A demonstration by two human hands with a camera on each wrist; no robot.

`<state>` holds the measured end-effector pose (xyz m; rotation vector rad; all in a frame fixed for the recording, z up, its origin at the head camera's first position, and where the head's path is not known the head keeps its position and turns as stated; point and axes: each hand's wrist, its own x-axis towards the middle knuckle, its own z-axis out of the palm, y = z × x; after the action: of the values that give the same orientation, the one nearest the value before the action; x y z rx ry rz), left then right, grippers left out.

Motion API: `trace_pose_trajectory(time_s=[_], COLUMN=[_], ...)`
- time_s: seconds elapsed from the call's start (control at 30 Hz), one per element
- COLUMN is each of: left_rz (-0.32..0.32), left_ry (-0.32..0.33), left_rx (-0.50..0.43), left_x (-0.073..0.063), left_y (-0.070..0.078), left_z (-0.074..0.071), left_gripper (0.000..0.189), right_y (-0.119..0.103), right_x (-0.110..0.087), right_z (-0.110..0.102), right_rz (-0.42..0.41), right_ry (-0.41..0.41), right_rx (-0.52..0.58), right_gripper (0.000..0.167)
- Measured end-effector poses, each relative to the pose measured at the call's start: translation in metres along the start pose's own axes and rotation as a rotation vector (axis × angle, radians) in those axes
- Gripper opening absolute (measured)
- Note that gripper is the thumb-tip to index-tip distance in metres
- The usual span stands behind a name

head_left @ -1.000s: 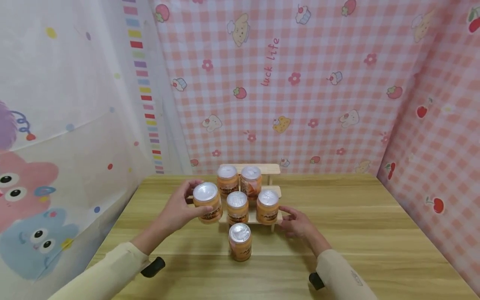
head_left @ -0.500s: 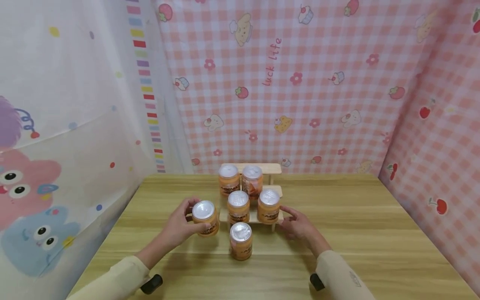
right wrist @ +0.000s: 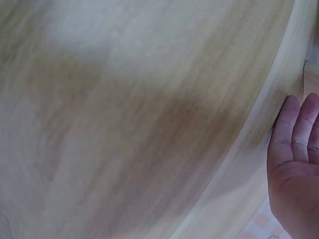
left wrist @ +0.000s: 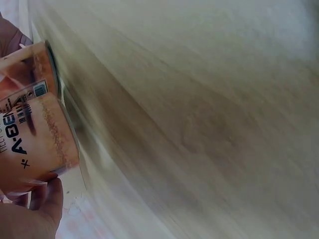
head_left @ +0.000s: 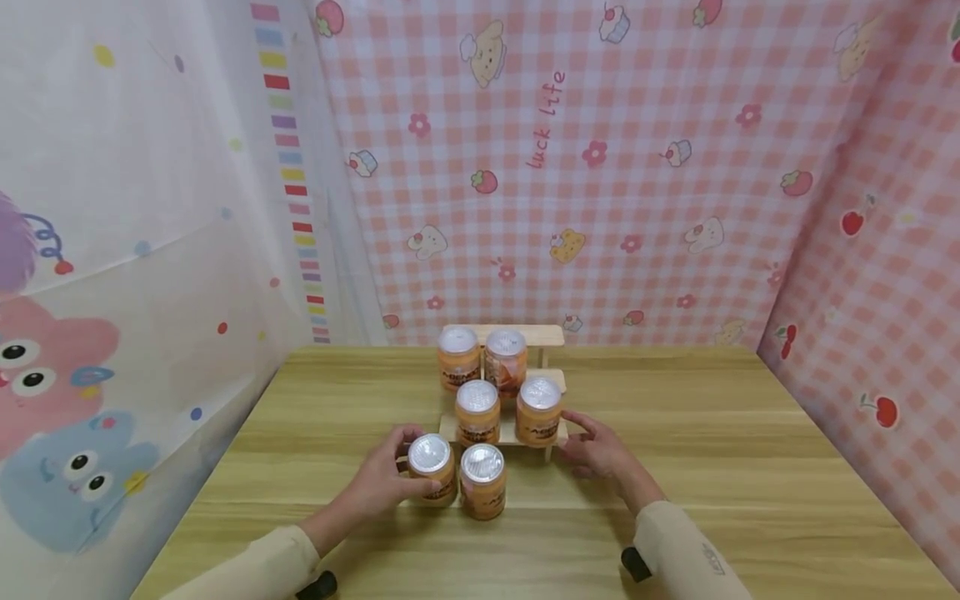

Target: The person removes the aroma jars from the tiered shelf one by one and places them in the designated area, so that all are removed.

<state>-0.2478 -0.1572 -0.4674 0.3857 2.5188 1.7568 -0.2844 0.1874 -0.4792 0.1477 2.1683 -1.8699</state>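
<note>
My left hand (head_left: 386,475) grips an orange can (head_left: 432,479) with a silver lid, thumb in front and fingers behind. Close to its right, a matching can (head_left: 483,483) stands on the table. Whether the held can's base touches the table cannot be told. Behind them, a stepped wooden rack (head_left: 542,335) bears more such cans: a left front can (head_left: 477,423), a right front can (head_left: 539,423) and two farther back. My right hand (head_left: 600,454) is beside the rack's lower right end, fingers extended; contact there is unclear. In the right wrist view its fingers (right wrist: 300,132) look nearly straight.
The wood-grain table (head_left: 712,467) extends around the rack on both sides. A pink checked cloth (head_left: 600,192) hangs behind it, and a white printed cloth (head_left: 150,208) hangs at the left. Each forearm carries a black wrist device (head_left: 636,564).
My left hand has brought its can down from the rack's left side, toward me and then rightward, beside the can on the table. The right hand has stayed beside the rack.
</note>
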Motion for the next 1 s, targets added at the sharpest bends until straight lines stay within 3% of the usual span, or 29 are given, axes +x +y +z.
trace_pose_trajectory(time_s=[0.57,0.83,1.0], left_rz=[0.03,0.035,0.005], left_ry=[-0.117,-0.124,-0.108], left_rx=[0.026,0.044,0.051], left_x=[0.0005,-0.0002,0.0007], left_y=[-0.0038,-0.004,-0.0016], left_z=[0.0018,-0.0002,-0.0048], left_gripper=[0.075,0.075,0.072], right_y=[0.0001,0.0002,-0.0001], right_x=[-0.0009,-0.0021,-0.0018], right_z=[0.0008,0.0007,0.0008], right_rz=[0.009,0.004,-0.003], right_ry=[0.012,0.013,0.009], right_rx=[0.022,0.014,0.015], right_gripper=[0.06,0.06,0.06])
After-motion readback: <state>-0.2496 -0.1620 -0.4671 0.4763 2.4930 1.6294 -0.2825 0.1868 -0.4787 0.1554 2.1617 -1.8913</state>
